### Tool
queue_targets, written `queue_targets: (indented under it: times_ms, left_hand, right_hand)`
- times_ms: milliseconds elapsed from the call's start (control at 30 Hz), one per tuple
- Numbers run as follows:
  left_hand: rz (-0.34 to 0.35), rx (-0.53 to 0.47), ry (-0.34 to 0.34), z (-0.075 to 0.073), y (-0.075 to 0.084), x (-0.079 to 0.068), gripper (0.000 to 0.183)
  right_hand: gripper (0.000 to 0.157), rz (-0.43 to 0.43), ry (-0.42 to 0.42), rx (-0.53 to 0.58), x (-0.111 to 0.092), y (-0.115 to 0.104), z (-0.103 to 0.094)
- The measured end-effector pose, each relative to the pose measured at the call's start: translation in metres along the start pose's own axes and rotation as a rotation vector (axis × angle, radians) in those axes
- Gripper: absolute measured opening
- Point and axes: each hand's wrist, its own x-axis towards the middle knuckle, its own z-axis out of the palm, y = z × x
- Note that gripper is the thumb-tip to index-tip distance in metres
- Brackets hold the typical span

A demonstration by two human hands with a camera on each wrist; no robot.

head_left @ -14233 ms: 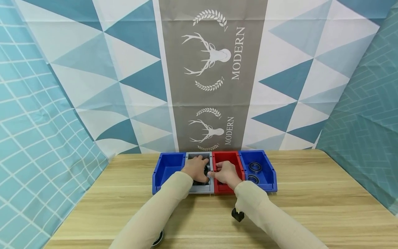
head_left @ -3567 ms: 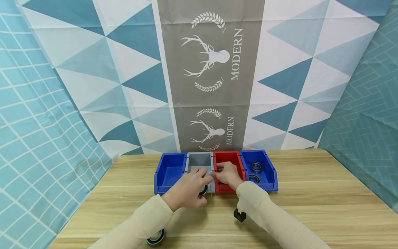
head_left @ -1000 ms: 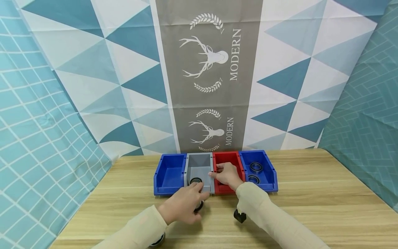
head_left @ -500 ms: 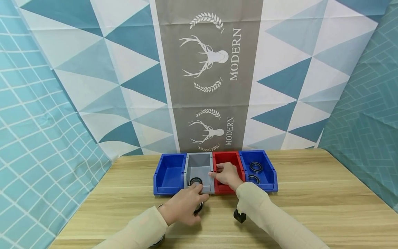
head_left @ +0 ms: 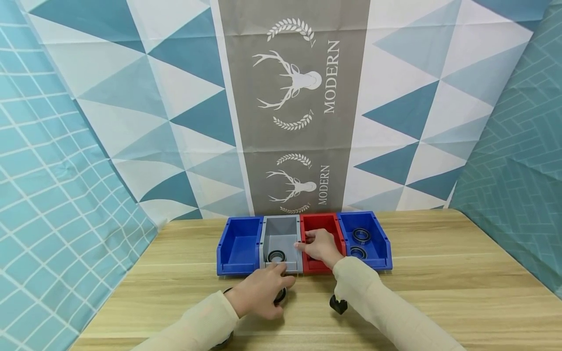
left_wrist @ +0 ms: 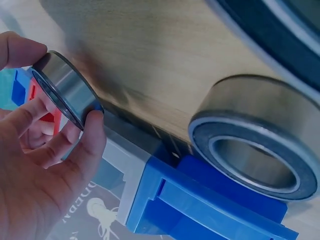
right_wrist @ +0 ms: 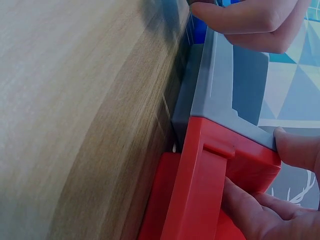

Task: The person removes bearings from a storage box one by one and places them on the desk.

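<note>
My left hand (head_left: 263,291) holds a ball bearing (left_wrist: 70,90) by its outer ring, thumb on one side and fingers on the other, close in front of the grey bin (head_left: 283,225). Inside that bin, near its front lip, lies a second bearing (head_left: 276,257). My right hand (head_left: 322,245) pinches the side wall where the grey bin meets the red bin (right_wrist: 200,165). In the right wrist view its thumb presses the grey rim and its fingers reach inside the red one.
Blue bins flank the row; the right blue bin (head_left: 382,258) contains two bearings, and the left blue bin (head_left: 239,239) adjoins the grey. More bearings (left_wrist: 255,140) rest on the wooden table (head_left: 439,273) by my left forearm, mostly hidden in the head view. A black object (head_left: 338,304) shows below my right wrist.
My left hand, inside the grey bin at first, has come back toward me with a bearing. It has barely moved over the last second. My right hand keeps its hold.
</note>
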Motion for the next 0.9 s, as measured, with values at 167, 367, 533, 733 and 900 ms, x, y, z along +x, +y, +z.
queue_targets:
  times_ms: [167, 367, 533, 733, 900]
  left_hand:
    - [-0.009, -0.028, -0.018, 0.0019, -0.0004, 0.0004, 0.043]
    - [-0.001, -0.042, -0.020, 0.0020, -0.0004, 0.0018, 0.044]
    - [0.009, -0.048, -0.018, 0.0043, 0.0010, 0.0019, 0.047]
    - [0.002, -0.060, -0.031, 0.0067, 0.0024, 0.0005, 0.047]
    - [0.014, -0.061, -0.020, 0.0069, 0.0021, 0.0019, 0.045]
  right_hand:
    - [0.057, 0.003, -0.003, 0.004, 0.0000, 0.0008, 0.0012]
    - [0.057, 0.002, 0.000, 0.009, -0.0005, -0.0008, 0.0006]
    - [0.057, 0.001, 0.003, 0.013, -0.0012, -0.0017, -0.0001]
    - [0.057, -0.001, -0.001, 0.010, -0.0014, -0.0017, -0.0005]
    - [0.056, 0.001, 0.003, 0.001, -0.0003, -0.0020, -0.0009]
